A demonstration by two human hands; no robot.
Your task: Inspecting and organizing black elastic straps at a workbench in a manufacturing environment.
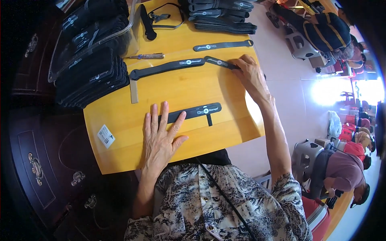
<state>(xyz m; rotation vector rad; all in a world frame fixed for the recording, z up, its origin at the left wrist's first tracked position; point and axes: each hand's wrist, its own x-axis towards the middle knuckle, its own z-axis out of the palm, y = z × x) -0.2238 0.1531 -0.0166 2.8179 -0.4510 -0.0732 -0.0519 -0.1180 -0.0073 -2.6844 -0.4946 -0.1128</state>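
My left hand (158, 143) lies flat with fingers spread, its fingertips resting on a black strap (203, 110) with a rounded end and white print. A short black strip (209, 120) sticks out at that strap's near edge. Farther right, my right hand (253, 78) has its fingers closed on the end of another black strap (217, 62), which lies at a slant. Left of this strap is a long black strap stack (169, 68) with a loop end. Behind them lies a single strap (223, 46) with a ring at its right end.
A clear plastic bin (130, 30) full of black straps stands at the left, beside a tall strap pile (92, 76). A screwdriver (144, 56) lies near it. More straps (221, 16) are heaped at the back. A white label (105, 136) sits on the yellow table (124, 154). People sit at right.
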